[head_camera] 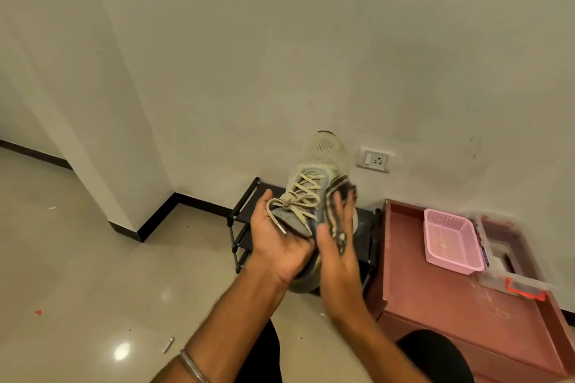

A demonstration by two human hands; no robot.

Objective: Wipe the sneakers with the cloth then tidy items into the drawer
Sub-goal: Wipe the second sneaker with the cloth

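Fingers (269, 200) of the left hand (280, 239) are curling around the heel end of 1 sneaker (314, 183), holding it toe-up at the lower centre of the frame, while the right hand (337, 246) is pressing a dark striped cloth (337, 196) flat against its side with its fingers spread. Wiping is judged to be under way on this 1 shoe; tidying is not yet begun, as the pink basket (448, 239) is sitting on the red surface (435, 305) at lower right.
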